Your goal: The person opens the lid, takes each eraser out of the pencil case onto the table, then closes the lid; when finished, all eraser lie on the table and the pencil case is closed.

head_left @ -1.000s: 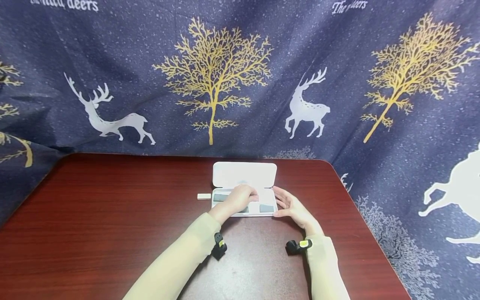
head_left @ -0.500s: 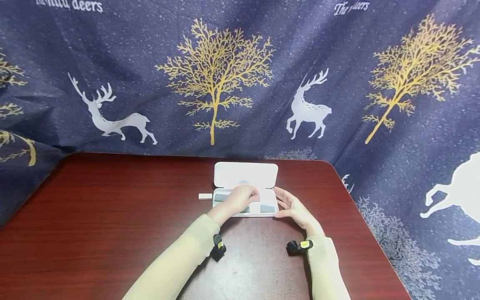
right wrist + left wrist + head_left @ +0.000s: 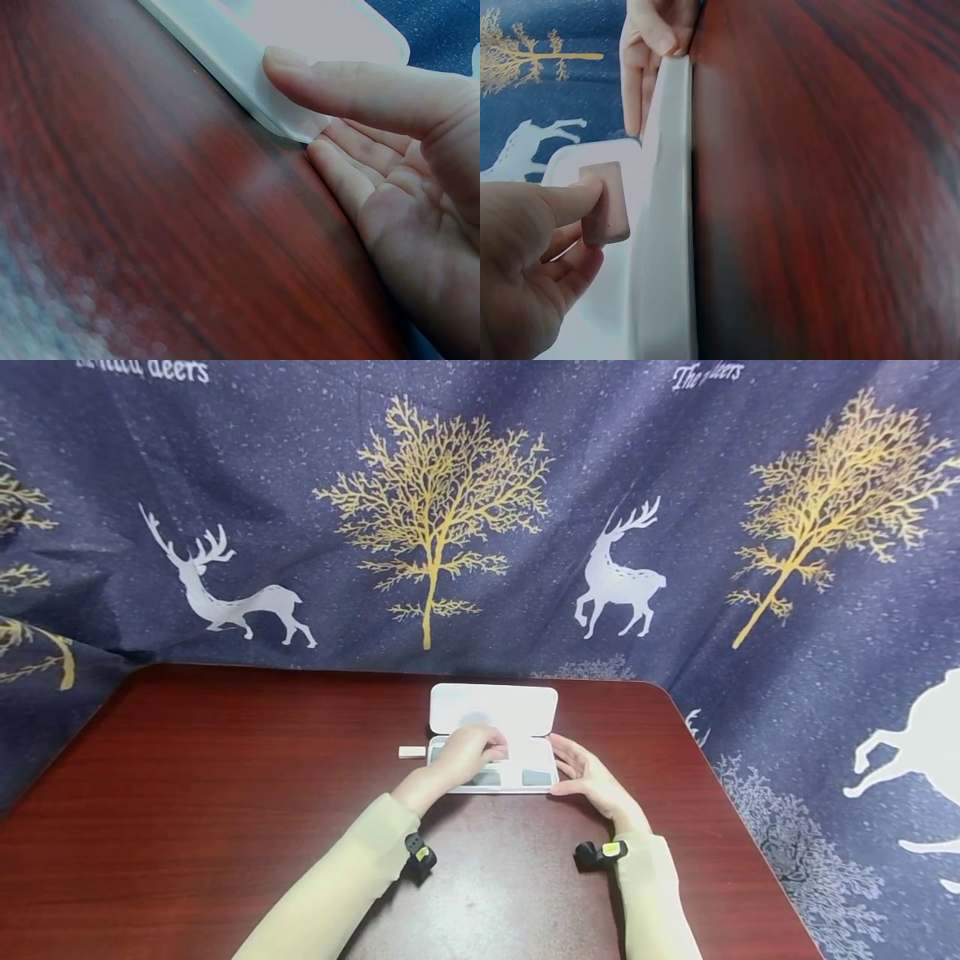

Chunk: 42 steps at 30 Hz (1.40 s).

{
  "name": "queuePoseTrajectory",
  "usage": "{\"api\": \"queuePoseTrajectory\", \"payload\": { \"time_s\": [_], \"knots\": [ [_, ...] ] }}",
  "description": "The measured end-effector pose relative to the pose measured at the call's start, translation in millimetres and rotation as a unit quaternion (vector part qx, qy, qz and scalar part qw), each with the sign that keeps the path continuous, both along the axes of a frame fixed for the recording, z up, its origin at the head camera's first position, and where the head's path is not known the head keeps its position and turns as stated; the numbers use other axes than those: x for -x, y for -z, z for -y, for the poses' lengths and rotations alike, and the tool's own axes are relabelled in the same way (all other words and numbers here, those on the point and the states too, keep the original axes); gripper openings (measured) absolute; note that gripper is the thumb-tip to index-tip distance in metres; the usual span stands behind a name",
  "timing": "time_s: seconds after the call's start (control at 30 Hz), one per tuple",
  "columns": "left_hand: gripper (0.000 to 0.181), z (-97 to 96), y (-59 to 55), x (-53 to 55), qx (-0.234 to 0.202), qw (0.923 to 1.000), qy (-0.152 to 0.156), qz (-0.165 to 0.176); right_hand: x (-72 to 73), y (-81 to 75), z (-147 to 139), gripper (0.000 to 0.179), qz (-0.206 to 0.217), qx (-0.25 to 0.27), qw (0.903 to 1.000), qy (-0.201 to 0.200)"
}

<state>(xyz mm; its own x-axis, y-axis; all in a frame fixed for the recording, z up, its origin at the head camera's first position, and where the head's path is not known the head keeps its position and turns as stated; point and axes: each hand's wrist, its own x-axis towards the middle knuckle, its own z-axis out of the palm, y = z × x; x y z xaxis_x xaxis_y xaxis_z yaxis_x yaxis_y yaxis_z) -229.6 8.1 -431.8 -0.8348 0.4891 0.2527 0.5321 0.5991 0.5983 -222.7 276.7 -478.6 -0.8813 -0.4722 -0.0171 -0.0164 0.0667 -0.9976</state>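
A white hinged pencil case [image 3: 495, 790] lies on the table with its lid [image 3: 525, 708] raised at the back. Over its middle, my left hand [image 3: 463, 755] pinches a small pinkish-brown rectangular block [image 3: 606, 204] between thumb and fingers. Dark grey-green blocks lie in the case: one at the front middle [image 3: 486, 777], one at the right [image 3: 535, 777], and another at the left partly behind my hand. At the right end, my right hand [image 3: 592, 779] holds the case, its thumb [image 3: 289, 69] at the front corner and its fingers along the end wall.
A small white block [image 3: 412, 752] lies on the red-brown table [image 3: 247, 793] just left of the case. Behind the table hangs a blue cloth [image 3: 480, 635] with deer and trees. Black wrist cameras are strapped to both sleeves.
My left hand has shifted slightly left inside the case, uncovering more of the front middle dark block. My right hand stays at the case's right end.
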Motion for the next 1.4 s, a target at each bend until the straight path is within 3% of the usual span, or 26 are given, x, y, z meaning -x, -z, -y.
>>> {"api": "queuePoseTrajectory", "payload": {
  "time_s": [0.17, 0.47, 1.03, 1.4],
  "knots": [
    [0.01, 17.0, -2.2, -0.8, -0.002, 0.9999, -0.009, 0.003, -0.4, 0.4, -0.2, 0.092, 0.004, -0.013, 0.9999, 0.006],
    [0.009, 52.5, -6.3, -1.5, -0.008, 0.9981, -0.057, 0.023, -0.2, 0.4, 0.6, 0.091, 0.002, -0.016, 0.9999, 0.002],
    [0.012, 116.5, 0.6, -1.3, -0.01, 0.9942, -0.106, -0.007, -0.8, -0.7, 0.4, 0.093, -0.006, 0.004, 1.0, -0.003],
    [0.011, 148.3, 3.0, -1.2, 0.007, 0.991, -0.131, 0.027, -1.3, -1.1, 0.8, 0.092, -0.005, -0.002, 1.0, -0.001]
  ]
}}
